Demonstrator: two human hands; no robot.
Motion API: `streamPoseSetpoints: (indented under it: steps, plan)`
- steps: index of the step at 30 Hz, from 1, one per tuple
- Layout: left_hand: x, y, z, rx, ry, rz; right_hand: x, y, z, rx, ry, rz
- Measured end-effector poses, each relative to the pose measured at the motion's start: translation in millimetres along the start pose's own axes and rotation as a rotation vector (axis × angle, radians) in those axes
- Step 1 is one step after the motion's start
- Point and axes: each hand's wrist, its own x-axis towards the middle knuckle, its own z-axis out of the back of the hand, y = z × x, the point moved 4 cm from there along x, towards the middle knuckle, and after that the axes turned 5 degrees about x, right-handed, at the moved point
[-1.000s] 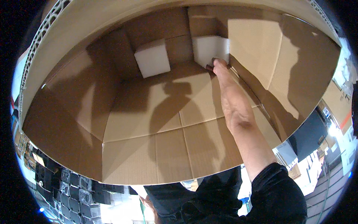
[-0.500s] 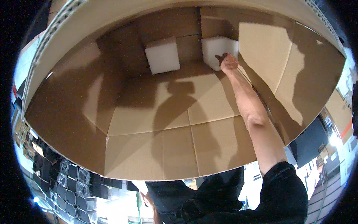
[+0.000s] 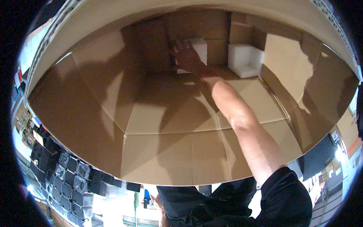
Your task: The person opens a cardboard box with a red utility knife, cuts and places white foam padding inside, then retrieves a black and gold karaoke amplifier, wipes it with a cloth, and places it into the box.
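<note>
I am looking into a large cardboard box (image 3: 174, 155). My right hand (image 3: 185, 56) reaches into its shadowed back, over the front of the left white foam block (image 3: 198, 49), fingers apart. The hand hides much of that block; contact is unclear. The right white foam block (image 3: 244, 60) sits in the back right corner. My left hand (image 3: 157, 202) shows only partly below the box's front edge, beside my dark trousers, and I cannot make out whether it holds anything.
The box's flap (image 3: 181, 5) arches over the top of the view, and its side walls surround my arm. Outside, several stacked black items (image 3: 66, 185), some with clear wrapping, lie at lower left. A dark panel (image 3: 321, 147) and more cardboard (image 3: 346, 125) are at right.
My right hand has moved left from the right foam block to the left one and now covers much of it. The box has shifted rightward in view.
</note>
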Motion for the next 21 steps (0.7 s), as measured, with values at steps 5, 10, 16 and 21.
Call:
streamPoseSetpoints:
  steps: [5, 10, 16, 21]
  plan:
    - [12.1, 15.2, 4.9, -0.250, 0.042, 0.071, 7.3, -11.3, -10.9, 0.236, 0.172, -0.433]
    - [14.0, 31.8, 4.6, -0.428, 0.044, 0.129, -70.7, -73.8, -13.8, -0.116, 0.025, -0.550]
    - [24.8, 39.2, -0.2, -0.514, 0.077, 0.151, -75.9, -138.0, 4.5, 0.161, 0.175, -0.550]
    - [18.0, 43.0, 0.7, -0.553, 0.063, 0.179, -55.1, -112.6, 41.5, 0.627, -0.071, -0.624]
